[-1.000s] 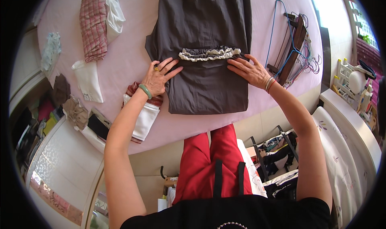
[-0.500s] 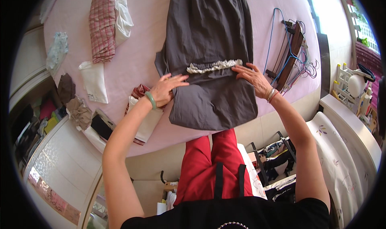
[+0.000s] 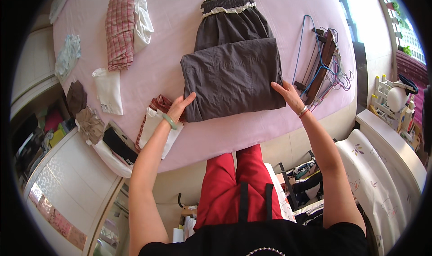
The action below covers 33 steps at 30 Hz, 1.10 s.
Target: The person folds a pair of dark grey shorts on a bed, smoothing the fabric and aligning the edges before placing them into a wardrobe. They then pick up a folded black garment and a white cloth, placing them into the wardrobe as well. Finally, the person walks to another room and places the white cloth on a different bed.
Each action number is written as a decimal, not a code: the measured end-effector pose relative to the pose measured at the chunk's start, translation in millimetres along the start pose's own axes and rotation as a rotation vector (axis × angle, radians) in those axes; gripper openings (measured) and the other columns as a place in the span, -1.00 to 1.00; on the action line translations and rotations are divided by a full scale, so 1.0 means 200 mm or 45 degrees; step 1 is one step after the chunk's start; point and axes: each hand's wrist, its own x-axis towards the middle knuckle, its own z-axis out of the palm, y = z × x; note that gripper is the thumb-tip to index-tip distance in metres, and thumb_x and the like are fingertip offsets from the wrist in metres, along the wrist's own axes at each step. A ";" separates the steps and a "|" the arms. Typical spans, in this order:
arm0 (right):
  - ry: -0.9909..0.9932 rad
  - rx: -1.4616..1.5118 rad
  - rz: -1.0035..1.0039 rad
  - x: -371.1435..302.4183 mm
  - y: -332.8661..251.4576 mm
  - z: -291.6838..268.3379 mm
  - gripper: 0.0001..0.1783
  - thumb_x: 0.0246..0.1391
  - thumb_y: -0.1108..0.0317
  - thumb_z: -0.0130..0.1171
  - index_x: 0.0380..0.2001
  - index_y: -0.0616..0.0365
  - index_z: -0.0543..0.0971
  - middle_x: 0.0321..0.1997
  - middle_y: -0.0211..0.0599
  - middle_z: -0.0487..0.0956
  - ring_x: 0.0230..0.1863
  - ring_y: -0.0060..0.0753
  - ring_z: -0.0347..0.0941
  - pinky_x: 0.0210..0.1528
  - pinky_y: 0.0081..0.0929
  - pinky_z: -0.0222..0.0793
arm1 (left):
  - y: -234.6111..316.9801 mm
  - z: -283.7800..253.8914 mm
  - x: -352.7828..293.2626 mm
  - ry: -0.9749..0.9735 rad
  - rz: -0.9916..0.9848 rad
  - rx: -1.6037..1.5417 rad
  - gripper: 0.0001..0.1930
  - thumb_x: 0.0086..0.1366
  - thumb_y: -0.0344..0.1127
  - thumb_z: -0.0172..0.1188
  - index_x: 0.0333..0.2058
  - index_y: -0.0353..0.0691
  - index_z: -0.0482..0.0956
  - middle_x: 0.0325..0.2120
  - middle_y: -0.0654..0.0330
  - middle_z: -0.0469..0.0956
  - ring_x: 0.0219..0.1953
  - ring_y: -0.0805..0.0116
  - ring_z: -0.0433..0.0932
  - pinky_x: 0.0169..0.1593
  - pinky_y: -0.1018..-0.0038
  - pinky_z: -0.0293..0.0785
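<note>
A dark grey garment point(image 3: 231, 80) lies on the bed, its lower part folded up into a broad, near-rectangular panel. Beyond the fold, its gathered elastic waistband point(image 3: 225, 3) with a cream ruffled trim points away from me. My left hand point(image 3: 181, 106) grips the panel's near left edge, thumb on top and fingers mostly hidden beneath. At the right edge my right hand point(image 3: 288, 96) has its thumb on the cloth, the other fingers partly hidden under it. Close by my left hand lie white folded cloth point(image 3: 157, 130) and a red striped piece point(image 3: 161, 104).
Several hangers point(image 3: 325, 65) lie heaped on the right of the pink bed sheet point(image 3: 216, 137). At left are a red plaid folded garment point(image 3: 120, 31), white cloth point(image 3: 143, 26), a folded white piece point(image 3: 108, 90) and a brown bundle point(image 3: 90, 123). A clothes rack point(image 3: 303, 179) stands below the bed.
The garment's ruffled waist has gone from near my hands to the far end, and the folded panel now lies nearer. My hands have moved slightly down along its sides and now grip its edges.
</note>
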 end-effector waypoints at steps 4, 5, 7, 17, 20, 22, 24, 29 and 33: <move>0.040 0.187 -0.030 0.08 0.00 0.06 -0.46 0.17 -0.06 0.27 -0.27 0.33 0.52 -0.41 -0.46 0.50 -0.35 -0.64 0.36 -0.29 -0.49 0.35 | 0.03 0.13 0.10 0.212 0.146 0.122 -0.39 0.24 0.15 0.32 -0.06 -0.37 0.57 -0.21 0.24 0.62 -0.16 0.45 0.54 -0.02 0.48 0.44; 0.054 0.243 -0.039 0.12 0.07 0.07 -0.49 0.19 0.00 0.27 -0.24 0.34 0.51 -0.39 -0.43 0.53 -0.33 -0.63 0.39 -0.28 -0.48 0.36 | 0.03 0.15 0.12 0.253 0.165 0.149 -0.42 0.25 0.13 0.32 -0.09 -0.36 0.59 -0.24 0.25 0.62 -0.19 0.47 0.54 -0.04 0.49 0.44; 0.224 0.172 -0.293 0.12 0.05 0.12 -0.56 0.22 0.10 0.25 -0.19 0.34 0.50 -0.36 -0.26 0.59 -0.34 -0.49 0.46 -0.27 -0.44 0.38 | -0.03 0.14 0.14 0.463 0.379 0.262 -0.47 0.30 0.11 0.27 -0.14 -0.35 0.60 -0.29 0.25 0.62 -0.21 0.51 0.51 -0.05 0.51 0.43; 0.792 -0.147 -0.261 0.00 0.17 0.34 -0.54 0.24 0.11 0.23 -0.02 0.28 0.46 -0.23 0.02 0.59 -0.25 -0.01 0.51 -0.18 -0.26 0.41 | -0.27 0.14 0.09 0.827 0.677 0.014 -0.59 0.39 -0.04 0.20 -0.13 -0.36 0.53 -0.28 0.23 0.55 -0.26 0.47 0.48 -0.11 0.51 0.42; 0.899 0.127 -0.232 -0.03 0.15 0.42 -0.49 0.16 0.11 0.31 0.01 0.25 0.46 -0.14 -0.12 0.55 -0.18 -0.18 0.49 -0.10 -0.32 0.39 | -0.42 0.20 0.07 1.030 0.836 0.019 -0.65 0.35 -0.13 0.27 -0.14 -0.34 0.51 -0.27 0.23 0.54 -0.26 0.45 0.49 -0.11 0.50 0.43; 1.071 -0.328 -0.293 -0.09 0.19 0.43 -0.51 0.12 0.14 0.34 -0.02 0.24 0.48 -0.18 -0.14 0.54 -0.18 -0.20 0.48 -0.10 -0.32 0.39 | -0.54 0.24 0.05 1.121 0.835 0.219 -0.69 0.27 -0.21 0.35 -0.14 -0.27 0.52 -0.20 0.15 0.52 -0.17 0.30 0.50 -0.06 0.35 0.43; 1.043 -0.460 -0.256 -0.17 0.22 0.47 -0.54 0.11 0.17 0.35 -0.06 0.23 0.49 -0.19 -0.16 0.54 -0.18 -0.19 0.48 -0.11 -0.30 0.40 | -0.60 0.28 -0.01 1.334 0.922 0.767 -0.68 0.23 -0.23 0.38 -0.14 -0.23 0.53 -0.19 0.11 0.51 -0.11 0.21 0.46 -0.01 0.29 0.39; 0.964 -0.475 -0.285 -0.21 0.33 0.59 -0.77 0.18 0.30 0.24 -0.15 0.17 0.54 -0.24 -0.16 0.57 -0.17 -0.16 0.49 -0.11 -0.29 0.40 | -0.70 0.27 0.05 1.408 0.775 0.507 -0.80 0.22 -0.26 0.37 -0.25 -0.19 0.58 -0.25 0.19 0.53 -0.13 0.22 0.43 -0.02 0.34 0.37; 1.079 -0.297 -0.319 -0.17 0.30 0.54 -0.89 0.24 0.40 0.15 -0.23 0.21 0.55 -0.34 -0.10 0.59 -0.29 -0.07 0.50 -0.22 -0.29 0.40 | -0.67 0.27 0.02 1.332 0.759 0.226 -0.86 0.26 -0.27 0.35 -0.36 -0.19 0.61 -0.26 0.25 0.56 -0.18 0.34 0.44 -0.12 0.43 0.41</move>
